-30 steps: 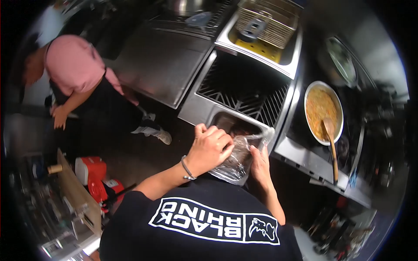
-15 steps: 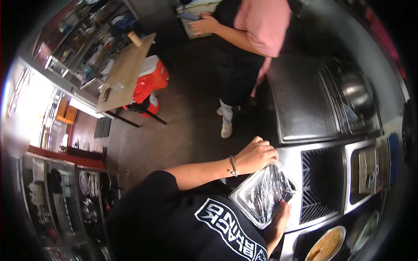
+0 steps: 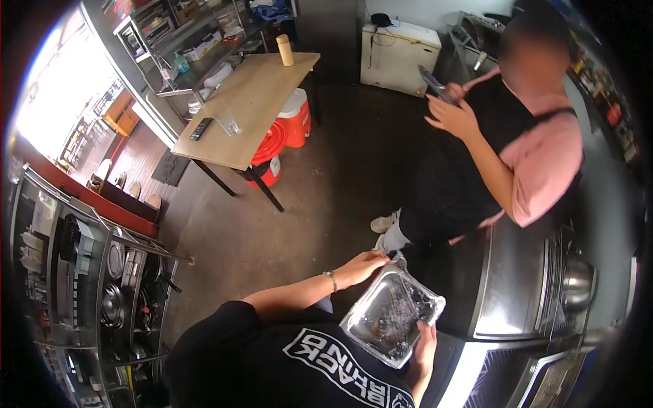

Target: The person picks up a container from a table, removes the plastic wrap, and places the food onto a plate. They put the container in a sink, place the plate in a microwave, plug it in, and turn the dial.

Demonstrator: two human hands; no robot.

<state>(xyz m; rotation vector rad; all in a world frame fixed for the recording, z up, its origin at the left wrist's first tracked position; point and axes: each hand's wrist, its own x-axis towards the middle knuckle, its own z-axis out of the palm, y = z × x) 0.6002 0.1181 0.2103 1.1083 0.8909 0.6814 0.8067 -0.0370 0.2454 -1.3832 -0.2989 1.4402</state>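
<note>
A rectangular metal pan [image 3: 373, 314], partly covered by clear plastic wrap [image 3: 408, 309], is held tilted in front of my black shirt. My left hand [image 3: 364, 268] is closed at the pan's far left corner, where a bunch of wrap sticks up beside the fingers. At the right side, my right hand [image 3: 423, 350] grips the rim, its thumb lying over the wrapped edge. The wrap looks wrinkled towards the right, and the pan's shiny inside shows at the left. Fingers beneath the pan are hidden.
A person [image 3: 476, 136] in a pink top and black apron stands ahead, holding a phone-like device [image 3: 435, 85]. Steel counters [image 3: 510, 299] run along the right. A wooden table [image 3: 252, 102] stands ahead left, above red containers [image 3: 272, 143]. Shelves [image 3: 102, 272] line the left.
My view has turned right, away from the counter's cooking pans. The metal pan and both hands are now over the floor beside the counter. The person ahead appears further right.
</note>
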